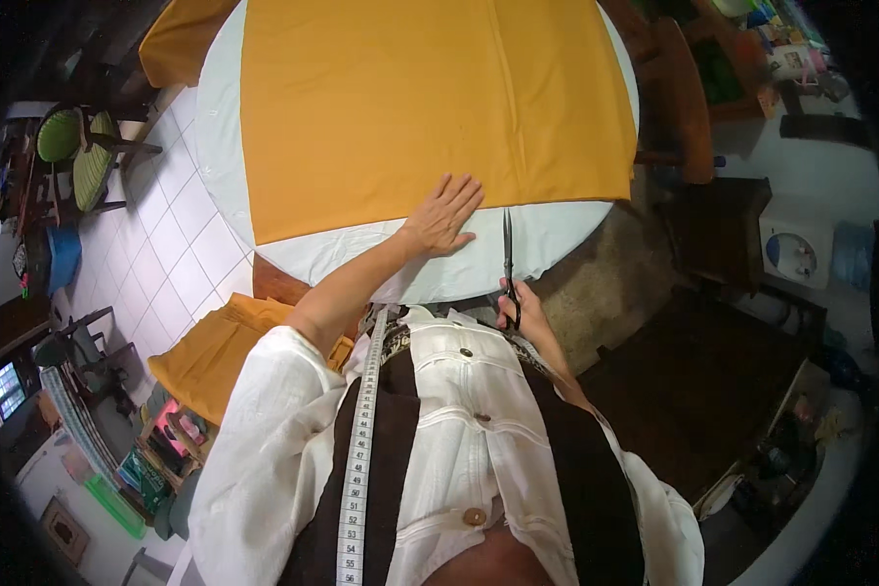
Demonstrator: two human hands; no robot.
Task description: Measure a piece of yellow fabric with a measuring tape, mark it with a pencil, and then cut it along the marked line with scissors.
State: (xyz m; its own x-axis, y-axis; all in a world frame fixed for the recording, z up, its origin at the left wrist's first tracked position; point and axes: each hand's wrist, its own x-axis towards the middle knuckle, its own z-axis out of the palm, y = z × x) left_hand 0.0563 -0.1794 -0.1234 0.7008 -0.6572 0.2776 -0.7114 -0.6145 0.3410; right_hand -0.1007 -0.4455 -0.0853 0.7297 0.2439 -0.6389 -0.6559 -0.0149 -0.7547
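A mustard-yellow fabric (410,98) lies spread over a round table with a white cover (547,244). My left hand (443,217) rests flat on the fabric's near edge, fingers stretched out and slightly apart, the thumb reaching onto the white cover. My right hand (519,305) grips the handles of long black scissors (508,256) just off the table's near edge, blades pointing away from me toward the fabric's edge. A white tape measure (356,469) with dark markings hangs down my front.
More yellow fabric lies heaped (205,361) at the lower left and draped (176,44) at the back left. Green-cushioned chairs (98,161) stand on the white tiled floor (181,225). Wooden furniture (684,98) lines the right, with a dark cabinet (713,234) and a white appliance (791,249).
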